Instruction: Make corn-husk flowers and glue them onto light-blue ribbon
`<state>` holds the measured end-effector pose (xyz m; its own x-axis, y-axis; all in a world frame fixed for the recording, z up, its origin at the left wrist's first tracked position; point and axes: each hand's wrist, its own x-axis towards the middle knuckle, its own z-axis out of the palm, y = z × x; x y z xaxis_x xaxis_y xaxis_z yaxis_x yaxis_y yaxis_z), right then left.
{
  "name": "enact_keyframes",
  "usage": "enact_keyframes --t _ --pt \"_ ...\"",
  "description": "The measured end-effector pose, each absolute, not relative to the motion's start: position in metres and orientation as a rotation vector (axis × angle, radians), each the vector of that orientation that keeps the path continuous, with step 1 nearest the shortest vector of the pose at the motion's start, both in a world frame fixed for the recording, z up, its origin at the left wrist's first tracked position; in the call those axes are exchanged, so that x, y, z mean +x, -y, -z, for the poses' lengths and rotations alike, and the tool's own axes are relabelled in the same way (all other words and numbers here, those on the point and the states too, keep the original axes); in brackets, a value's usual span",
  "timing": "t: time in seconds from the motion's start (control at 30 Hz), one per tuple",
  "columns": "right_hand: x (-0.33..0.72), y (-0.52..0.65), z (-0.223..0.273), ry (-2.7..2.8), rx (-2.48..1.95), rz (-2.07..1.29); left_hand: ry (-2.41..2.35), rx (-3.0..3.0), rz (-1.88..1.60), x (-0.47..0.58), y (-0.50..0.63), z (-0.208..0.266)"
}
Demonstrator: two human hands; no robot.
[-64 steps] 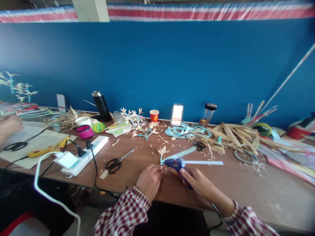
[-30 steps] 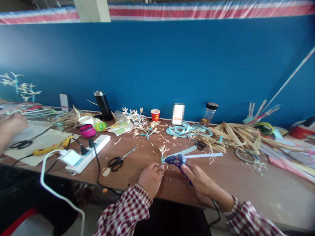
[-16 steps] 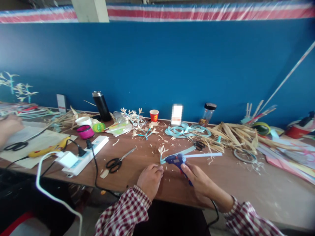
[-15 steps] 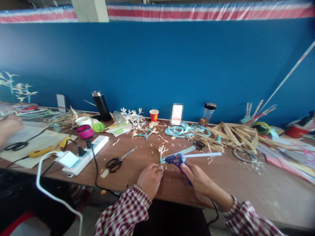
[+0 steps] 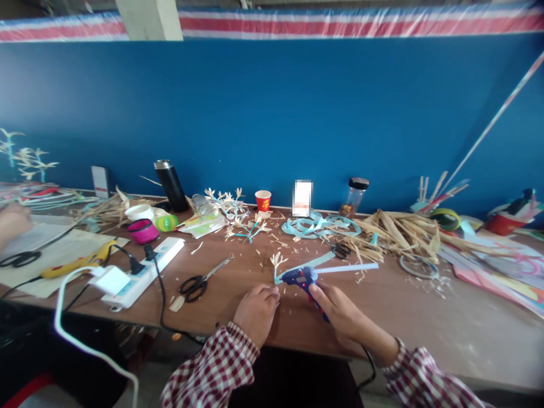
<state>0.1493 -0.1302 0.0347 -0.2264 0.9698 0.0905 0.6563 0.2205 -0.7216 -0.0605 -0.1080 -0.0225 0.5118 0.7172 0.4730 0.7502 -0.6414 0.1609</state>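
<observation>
My right hand [image 5: 338, 309] is wrapped round the grip of a blue glue gun [image 5: 301, 277]. A long pale glue stick [image 5: 348, 268] sticks out of its back end, and a red light shows on its body. The nozzle points left and meets the base of a small pale husk flower [image 5: 277, 260] with a light-blue stem. My left hand [image 5: 257, 309] is closed at the bottom of that flower, its fingertips pinching the stem; the exact grip is partly hidden. A light-blue ribbon strip [image 5: 317, 260] runs from the stem behind the gun.
Scissors [image 5: 198, 285] and a white power strip [image 5: 147, 272] lie left. Behind stand husk flowers [image 5: 249, 229], a red paper cup [image 5: 263, 200], coiled blue ribbon [image 5: 317, 225] and a jar [image 5: 355, 198]. Dry husks [image 5: 393, 229] lie right. Another person's hand [image 5: 15, 221] shows far left.
The whole view has shifted slightly, so things appear a little further left. Both hands, the glue gun and the flower keep nearly the same positions relative to each other.
</observation>
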Motion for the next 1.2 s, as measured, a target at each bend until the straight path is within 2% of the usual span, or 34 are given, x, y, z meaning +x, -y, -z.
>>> enact_keyframes --t 1.2 --pt "0.1505 0.1315 -0.0359 1.994 -1.531 -0.609 1.279 -2.657 0.819 -0.0618 0.1107 0.0184"
